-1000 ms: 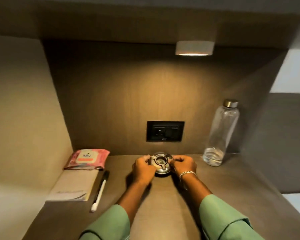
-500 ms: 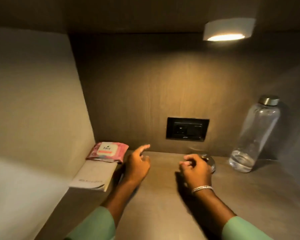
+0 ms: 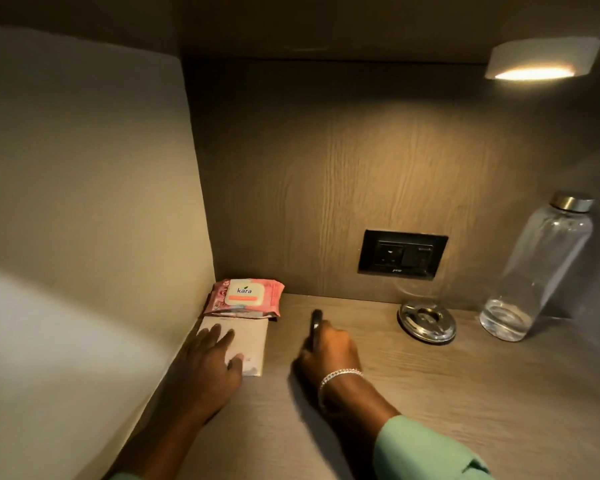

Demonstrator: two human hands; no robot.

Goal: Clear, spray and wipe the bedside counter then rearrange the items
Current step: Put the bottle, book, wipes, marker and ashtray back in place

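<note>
I see one clear glass bottle (image 3: 541, 271) holding little water; my left hand (image 3: 208, 372) spread flat on one pale notepad (image 3: 245, 344), right hand (image 3: 329, 351) pinching one dark-capped pen (image 3: 316, 327).

One head-worn view looks forward and steeply down into a counter (image 3: 465, 393) niche from close range. Taking the socket (image 3: 403, 253) on the back panel as landmark, the view faces that panel slightly from its right, so the socket sits right of centre. The side wall fills the frame left of the socket, and a lamp (image 3: 541, 60) hangs above and right of it.
</note>
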